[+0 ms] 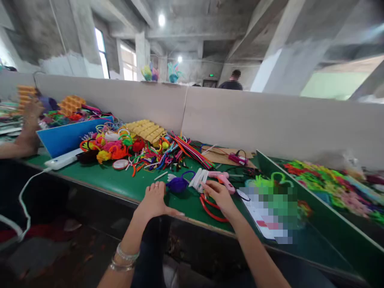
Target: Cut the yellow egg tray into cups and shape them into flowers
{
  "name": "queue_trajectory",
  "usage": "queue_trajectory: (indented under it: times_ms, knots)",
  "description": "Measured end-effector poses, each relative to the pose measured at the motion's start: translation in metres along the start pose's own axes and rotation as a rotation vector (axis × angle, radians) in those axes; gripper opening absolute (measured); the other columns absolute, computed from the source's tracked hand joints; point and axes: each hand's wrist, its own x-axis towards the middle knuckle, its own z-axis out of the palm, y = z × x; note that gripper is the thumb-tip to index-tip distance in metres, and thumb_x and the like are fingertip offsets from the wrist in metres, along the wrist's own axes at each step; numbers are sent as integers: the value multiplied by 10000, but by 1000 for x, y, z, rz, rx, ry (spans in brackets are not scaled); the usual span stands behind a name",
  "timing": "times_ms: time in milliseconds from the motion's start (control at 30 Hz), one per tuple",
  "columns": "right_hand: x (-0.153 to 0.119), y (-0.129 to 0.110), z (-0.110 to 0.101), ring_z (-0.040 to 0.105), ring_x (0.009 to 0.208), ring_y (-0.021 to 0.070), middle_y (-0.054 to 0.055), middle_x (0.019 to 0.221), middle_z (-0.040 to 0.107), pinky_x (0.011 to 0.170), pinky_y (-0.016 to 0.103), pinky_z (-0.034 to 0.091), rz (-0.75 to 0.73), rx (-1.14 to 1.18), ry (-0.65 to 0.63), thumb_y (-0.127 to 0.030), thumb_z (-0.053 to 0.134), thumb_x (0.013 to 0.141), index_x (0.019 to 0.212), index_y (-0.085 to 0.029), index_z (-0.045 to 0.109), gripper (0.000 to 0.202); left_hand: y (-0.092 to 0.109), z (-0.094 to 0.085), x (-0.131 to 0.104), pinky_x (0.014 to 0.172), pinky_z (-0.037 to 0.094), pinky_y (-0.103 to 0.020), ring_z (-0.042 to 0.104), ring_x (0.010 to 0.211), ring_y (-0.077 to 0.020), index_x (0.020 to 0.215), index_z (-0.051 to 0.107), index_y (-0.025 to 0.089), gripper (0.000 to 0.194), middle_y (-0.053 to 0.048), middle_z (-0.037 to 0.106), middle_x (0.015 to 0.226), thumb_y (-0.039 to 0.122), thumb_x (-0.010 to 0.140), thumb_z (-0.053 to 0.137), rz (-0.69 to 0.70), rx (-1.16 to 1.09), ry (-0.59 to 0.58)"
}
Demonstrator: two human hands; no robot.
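Note:
My left hand (156, 200) lies at the table's front edge, thumb stretched out to the right. Its fingertips are beside a dark purple fuzzy ball (178, 185) with a purple pipe-cleaner loop. My right hand (220, 197) has its fingers closed near the upper end of the red-handled scissors (212, 216); the blades are hidden. Right at those fingertips lie several white glue sticks (198, 179), side by side. A pink glue gun (223, 180) rests just behind the right hand.
Colourful pipe cleaners and fuzzy pieces (120, 146) are piled at the back left, near a yellow egg-tray-like sheet (147, 131). A blue divider (75, 135) and white power strip (64, 159) stand left. A green divider (306, 204) bounds the right. Another person's arm (27, 132) shows far left.

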Motion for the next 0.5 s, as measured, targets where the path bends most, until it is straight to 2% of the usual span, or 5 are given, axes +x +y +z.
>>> queue_trajectory:
  times_ms: [133,233,367,500]
  knots:
    - [-1,-2,-1,422,550,89,-39,569,488,580,238,362,-4,6,-5,-469,671,624,737,-174,635,318,5,-2,-7,842,324,-427,454,1008,-319,1064,456,99,791,-172,524,1060,750,622,364,33,8,36]
    - [-2,-3,-1,432,565,94,-34,584,497,594,241,368,-1,17,-13,-453,663,642,776,-178,644,306,6,2,-3,792,345,-405,490,951,-300,981,503,107,572,-160,559,961,595,795,269,-22,89,126]
    - [-2,-1,-1,435,585,91,-26,623,515,613,240,372,-7,29,-28,-429,654,666,831,-177,653,301,7,11,7,763,349,-393,502,917,-301,924,522,95,479,-164,570,911,529,804,357,-74,134,193]
    - [-3,-1,0,422,573,79,-26,643,524,603,231,368,-17,24,-37,-418,647,680,835,-177,654,287,9,9,8,780,335,-399,491,930,-315,929,517,98,647,-161,565,928,683,687,384,-69,38,172]
